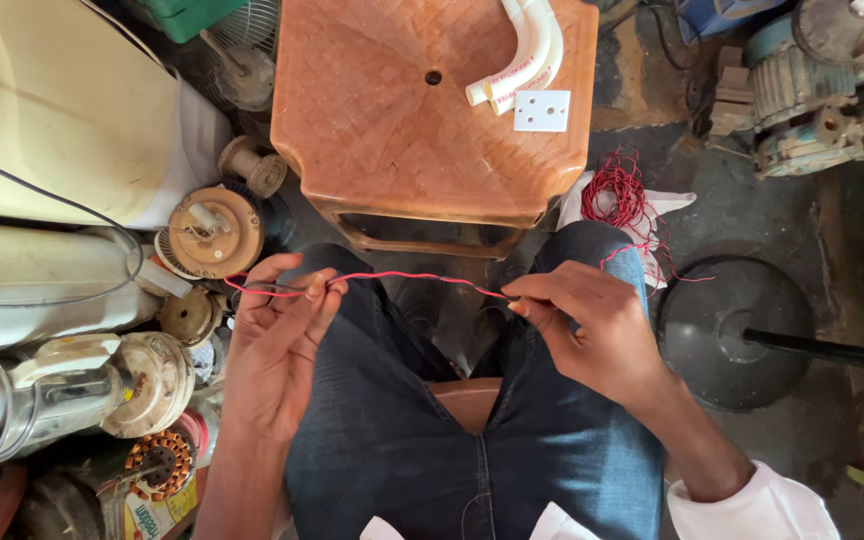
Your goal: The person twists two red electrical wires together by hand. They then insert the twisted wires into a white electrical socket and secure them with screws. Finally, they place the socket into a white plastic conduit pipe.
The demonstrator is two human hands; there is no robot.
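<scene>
A thin red wire (412, 277) is stretched between my two hands above my knees. My left hand (277, 345) pinches its left end between thumb and fingers. My right hand (587, 325) pinches the wire at its fingertips; from there the wire runs over my right knee to a tangled red wire coil (614, 192) on a white cloth on the floor. I sit in dark jeans (452, 440) on a low brown seat.
A brown plastic stool (392, 130) stands in front with white curved pipe pieces (527, 50) and a small white plate (541, 110) on it. Motor parts (214, 230) and housings crowd the left. A black round stand base (727, 330) lies right, a motor (812, 90) top right.
</scene>
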